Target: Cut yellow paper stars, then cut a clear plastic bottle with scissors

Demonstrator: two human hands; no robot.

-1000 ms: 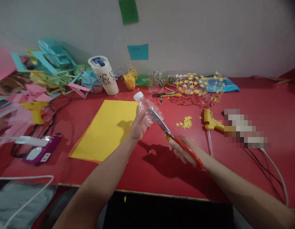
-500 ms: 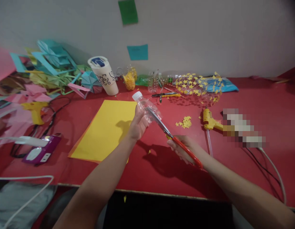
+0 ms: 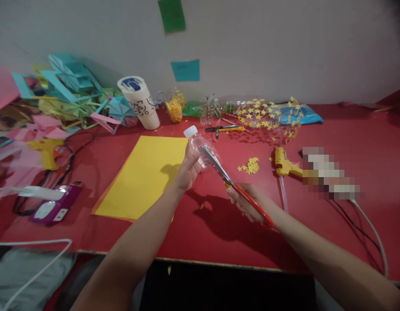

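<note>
My left hand (image 3: pixel 189 170) grips a clear plastic bottle piece (image 3: pixel 204 149) whose white cap points up and to the left. My right hand (image 3: pixel 247 201) is closed around the red handles of a pair of scissors (image 3: pixel 234 185). The scissor blades reach up to the bottle and overlap it; whether they are inside the plastic I cannot tell. Below and left of the bottle lies a yellow paper sheet (image 3: pixel 140 181) over orange paper. A small heap of yellow paper stars (image 3: pixel 251 166) rests on the red table to the right of the bottle.
A white tumbler (image 3: pixel 141 106) and folded coloured paper (image 3: pixel 77 82) stand at the back left. A yellow glue gun (image 3: pixel 282 162) lies at right, another glue gun (image 3: pixel 49 151) at left beside a purple power strip (image 3: pixel 54 205). Along the wall is a star-covered bottle (image 3: pixel 267 114).
My left hand has turned the bottle slightly, and its cap has shifted a little to the right and down. The scissors in my right hand have hardly moved.
</note>
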